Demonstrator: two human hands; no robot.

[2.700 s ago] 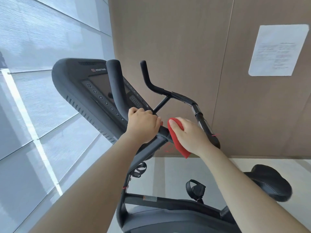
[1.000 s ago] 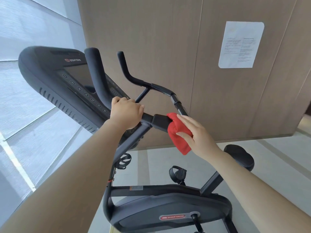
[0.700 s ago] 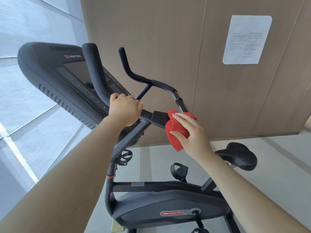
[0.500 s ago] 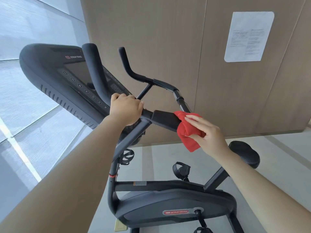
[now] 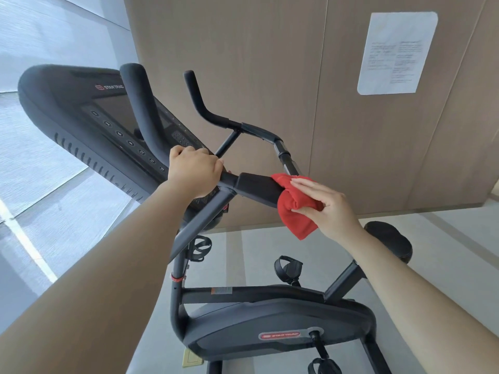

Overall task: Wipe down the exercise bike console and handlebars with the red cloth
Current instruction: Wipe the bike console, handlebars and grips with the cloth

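Scanning left to right: console point(image 5: 81, 112) far left, well apart from red cloth point(image 5: 294, 211); left hand point(image 5: 194, 171) curled round handlebars point(image 5: 253, 186) beside stem point(image 5: 202, 222); red cloth bunched on padded section's right end, right hand point(image 5: 329, 209) pinching it, thumb under. Bar axis runs leftward from fingers point(image 5: 307, 186).

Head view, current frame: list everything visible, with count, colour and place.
exercise bike: one, black and dark grey, centre
console: one, black, upper left
handlebars: one set, black, centre, beside the console
red cloth: one, red, bunched against the handlebars' padded section
saddle: one, black, right
pedals: two, black, low centre and bottom edge
bottle holder: one, black, on the front post
paper notice: one, white, upper right on the wall
wall: one, brown panels, behind the bike
left hand: grips the handlebars near the console
right hand: pinches the red cloth against the handlebars
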